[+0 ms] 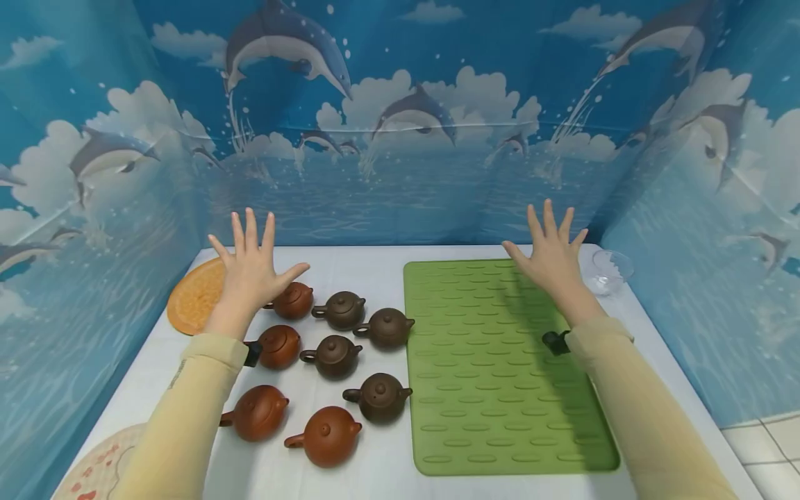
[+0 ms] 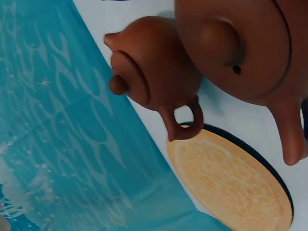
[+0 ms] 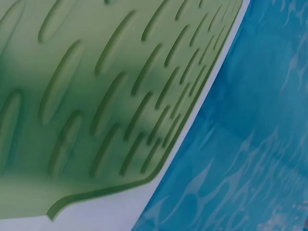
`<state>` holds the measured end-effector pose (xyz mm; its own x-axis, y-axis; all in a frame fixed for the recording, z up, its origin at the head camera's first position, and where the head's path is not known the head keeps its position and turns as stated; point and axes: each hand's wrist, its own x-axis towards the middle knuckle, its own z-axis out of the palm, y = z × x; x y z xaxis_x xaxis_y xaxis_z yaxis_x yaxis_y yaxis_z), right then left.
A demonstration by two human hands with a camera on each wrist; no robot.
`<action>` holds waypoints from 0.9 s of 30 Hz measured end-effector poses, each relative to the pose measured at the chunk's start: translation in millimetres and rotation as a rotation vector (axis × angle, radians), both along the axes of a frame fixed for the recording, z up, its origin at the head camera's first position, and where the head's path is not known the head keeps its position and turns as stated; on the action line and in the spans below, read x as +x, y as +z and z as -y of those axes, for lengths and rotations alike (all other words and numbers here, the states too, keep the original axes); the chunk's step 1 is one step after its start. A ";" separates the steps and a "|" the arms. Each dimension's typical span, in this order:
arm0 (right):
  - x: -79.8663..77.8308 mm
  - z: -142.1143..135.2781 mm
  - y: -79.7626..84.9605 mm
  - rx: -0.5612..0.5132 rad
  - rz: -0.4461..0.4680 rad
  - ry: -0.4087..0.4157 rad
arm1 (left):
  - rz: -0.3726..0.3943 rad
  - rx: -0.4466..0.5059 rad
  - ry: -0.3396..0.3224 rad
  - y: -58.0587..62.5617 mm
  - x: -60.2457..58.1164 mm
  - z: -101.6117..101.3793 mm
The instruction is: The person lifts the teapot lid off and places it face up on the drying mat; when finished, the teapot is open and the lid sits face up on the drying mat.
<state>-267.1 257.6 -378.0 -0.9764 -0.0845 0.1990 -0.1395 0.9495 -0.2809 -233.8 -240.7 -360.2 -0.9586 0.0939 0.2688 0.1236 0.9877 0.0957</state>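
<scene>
Both hands are held up over the table with fingers spread, and neither holds anything. My left hand (image 1: 250, 271) hovers above the left side, near a reddish-brown teapot (image 1: 294, 301) that it partly hides. Other reddish-brown teapots (image 1: 279, 346) stand below it, two of them large in the left wrist view, where one teapot (image 2: 159, 62) shows its handle and lid knob. Dark brown teapots (image 1: 387, 328) stand in the middle, beside a green ridged mat (image 1: 487, 361). Above the mat's far right part is my right hand (image 1: 550, 257); its wrist view shows the mat's ridges (image 3: 115, 96).
An orange round mat (image 1: 194, 298) lies at the far left, partly behind the left hand. At the near left is a patterned round mat (image 1: 94, 465), partly under the sleeve. A clear glass vessel (image 1: 605, 272) stands at the far right corner. Dolphin-print curtains (image 1: 400, 187) enclose the table.
</scene>
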 end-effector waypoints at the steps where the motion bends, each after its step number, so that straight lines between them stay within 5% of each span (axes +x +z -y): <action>1: 1.3 1.3 0.1 -0.005 -0.004 0.007 | -0.003 -0.009 -0.005 0.8 1.2 -1.4; 15: 32.8 39.3 -0.2 0.063 -0.113 0.175 | -0.125 -0.063 -0.256 -6.7 41.0 -17.1; 27: 77.8 89.2 -15.2 0.016 -0.194 0.391 | -0.072 0.018 -0.526 -29.4 85.0 -38.4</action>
<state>-189.3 168.4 -393.3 -0.8152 -0.4447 0.3709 -0.5378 0.8189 -0.2002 -148.9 -202.3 -389.6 -0.7625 0.5514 0.3385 0.6085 0.7889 0.0855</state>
